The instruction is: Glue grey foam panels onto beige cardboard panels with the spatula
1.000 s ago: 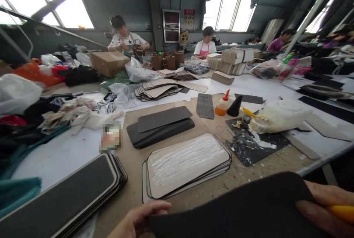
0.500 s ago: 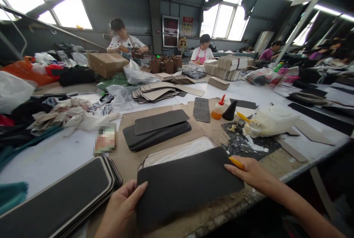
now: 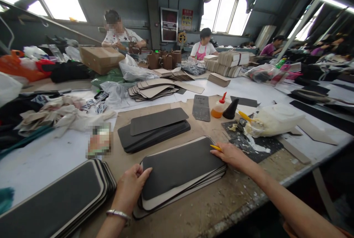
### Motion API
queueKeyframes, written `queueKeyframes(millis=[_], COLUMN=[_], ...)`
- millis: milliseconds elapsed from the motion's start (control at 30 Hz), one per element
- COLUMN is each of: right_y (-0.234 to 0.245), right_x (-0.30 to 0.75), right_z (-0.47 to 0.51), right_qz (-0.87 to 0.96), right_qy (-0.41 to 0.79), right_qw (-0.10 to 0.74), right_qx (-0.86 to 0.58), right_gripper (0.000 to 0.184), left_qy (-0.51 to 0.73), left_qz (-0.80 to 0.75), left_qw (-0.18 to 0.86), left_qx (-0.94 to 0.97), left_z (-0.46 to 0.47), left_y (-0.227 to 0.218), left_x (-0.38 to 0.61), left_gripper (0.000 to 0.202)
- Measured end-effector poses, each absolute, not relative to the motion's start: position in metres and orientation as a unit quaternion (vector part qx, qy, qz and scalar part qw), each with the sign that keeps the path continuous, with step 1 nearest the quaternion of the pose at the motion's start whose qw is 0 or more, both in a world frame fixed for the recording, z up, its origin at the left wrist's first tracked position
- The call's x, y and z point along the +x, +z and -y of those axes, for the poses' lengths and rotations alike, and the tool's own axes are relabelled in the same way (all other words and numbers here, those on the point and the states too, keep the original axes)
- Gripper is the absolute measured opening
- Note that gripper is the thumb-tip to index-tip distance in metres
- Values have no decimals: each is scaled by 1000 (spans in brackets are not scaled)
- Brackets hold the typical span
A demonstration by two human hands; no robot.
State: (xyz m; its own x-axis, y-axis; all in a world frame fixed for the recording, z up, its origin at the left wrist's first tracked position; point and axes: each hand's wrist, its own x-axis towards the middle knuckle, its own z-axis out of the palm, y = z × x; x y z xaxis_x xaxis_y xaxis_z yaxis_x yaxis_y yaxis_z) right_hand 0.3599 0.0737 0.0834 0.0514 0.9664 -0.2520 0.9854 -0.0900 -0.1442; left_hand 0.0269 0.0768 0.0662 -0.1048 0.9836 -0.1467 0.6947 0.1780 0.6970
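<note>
A dark grey rounded panel (image 3: 179, 168) lies on a stack of pale, dark-edged panels (image 3: 193, 190) in front of me. Its far edge and right end nearly line up with the stack, while pale board shows along the near side. My left hand (image 3: 132, 184) pinches the panel's left end, thumb on top. At the right end, my right hand (image 3: 228, 155) has its fingers on the corner and also holds a thin yellow stick-like tool (image 3: 215, 148), whose kind I cannot make out. Behind the stack rest more loose dark panels (image 3: 155, 129).
A taller stack of dark panels (image 3: 52, 201) stands at left. An orange glue bottle (image 3: 218, 107), a black cone (image 3: 231, 109) and a white plastic jug (image 3: 279, 118) with a yellow-handled brush (image 3: 245, 116) sit at right. Cloth (image 3: 61, 114) lies left. Co-workers sit across the table.
The dark panel has gone from being held tilted above the stack to lying on it. Both hands moved with it, away from me, and the right hand shifted left.
</note>
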Motion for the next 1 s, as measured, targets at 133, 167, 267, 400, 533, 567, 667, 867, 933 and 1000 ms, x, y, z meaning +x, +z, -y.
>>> queueKeyframes(millis=[133, 167, 267, 400, 533, 567, 667, 867, 933, 1000], right_y=[77, 76, 71, 64, 61, 61, 61, 69, 75, 79], right_x=[363, 363, 367, 373, 377, 377, 378, 375, 372, 368], right_z=[-76, -77, -79, -84, -87, -87, -89, -92, -91, -91], right_qz=[-680, -683, -688, -696, -704, -704, -702, -697, -695, -694], right_qy=[-150, -151, -162, -171, -176, -178, -187, -210, -216, -221], right_qw=[43, 43, 34, 14, -2, -3, -3, 23, 40, 48], right_qx=[717, 713, 706, 698, 688, 688, 687, 685, 684, 684], right_gripper=[26, 25, 25, 28, 29, 29, 29, 30, 32, 34], left_qy=[242, 244, 257, 280, 299, 302, 309, 301, 291, 280], left_qz=[-700, -698, -694, -695, -692, -690, -685, -686, -688, -688], left_qw=[316, 321, 342, 363, 384, 391, 408, 407, 402, 398], left_qx=[593, 591, 580, 555, 533, 529, 519, 523, 529, 538], left_z=[-73, -72, -70, -67, -65, -64, -63, -64, -64, -64], left_y=[67, 67, 64, 61, 60, 59, 57, 55, 57, 59], left_x=[22, 21, 17, 16, 17, 17, 16, 14, 14, 14], left_gripper=[32, 31, 29, 26, 28, 29, 31, 31, 34, 37])
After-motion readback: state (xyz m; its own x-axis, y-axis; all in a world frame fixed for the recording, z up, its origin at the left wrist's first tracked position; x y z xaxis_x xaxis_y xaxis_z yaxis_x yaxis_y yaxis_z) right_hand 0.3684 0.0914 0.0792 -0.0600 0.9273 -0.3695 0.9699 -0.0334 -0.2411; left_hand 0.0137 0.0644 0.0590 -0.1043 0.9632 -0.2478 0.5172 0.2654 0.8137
